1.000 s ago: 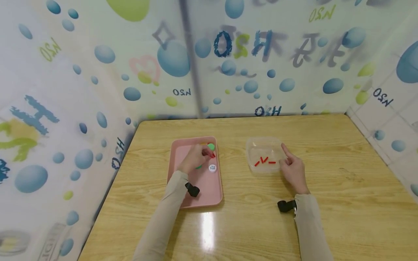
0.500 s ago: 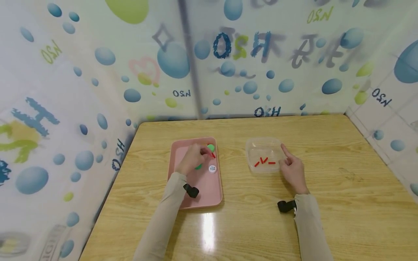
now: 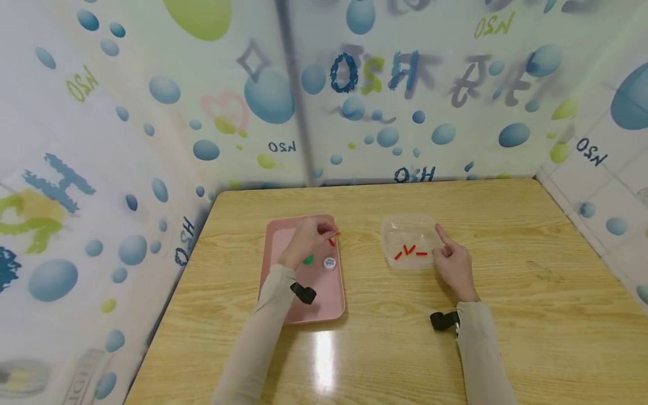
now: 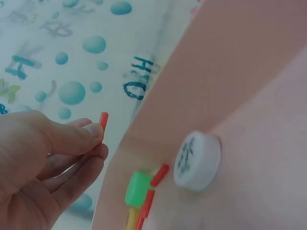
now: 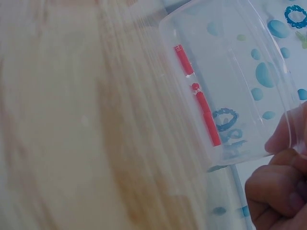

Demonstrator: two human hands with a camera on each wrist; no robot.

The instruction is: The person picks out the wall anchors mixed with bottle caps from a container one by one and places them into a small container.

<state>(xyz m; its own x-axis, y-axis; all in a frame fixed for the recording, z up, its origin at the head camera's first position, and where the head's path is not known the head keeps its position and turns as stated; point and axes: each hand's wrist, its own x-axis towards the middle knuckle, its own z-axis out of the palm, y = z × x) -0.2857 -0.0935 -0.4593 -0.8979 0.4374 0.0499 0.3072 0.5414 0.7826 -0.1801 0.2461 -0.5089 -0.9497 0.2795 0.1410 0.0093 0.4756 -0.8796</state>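
Above the far right part of a pink tray (image 3: 324,298), my left hand (image 3: 304,243) pinches a small red stick (image 4: 104,125) between thumb and fingers. In the left wrist view, several more red sticks (image 4: 160,175) lie in the tray beside a green piece (image 4: 139,189) and a yellow piece (image 4: 131,218). A white round cap (image 4: 199,161) with dark writing lies close by. My right hand (image 3: 455,271) holds the right side of a clear plastic container (image 3: 387,243), index finger stretched along its wall and other fingers curled. Several red sticks (image 5: 204,108) lie inside it.
Both containers stand on a wooden table (image 3: 385,349), with bare wood between them. Another green piece (image 3: 308,260) lies in the tray near the left hand. A bubble-patterned wall covering (image 3: 435,95) borders the table's far edge.
My left hand has risen slightly and shifted right, lifting a red stick to the tray's right rim. Another red stick stays in the tray below. The right hand and container have kept still.
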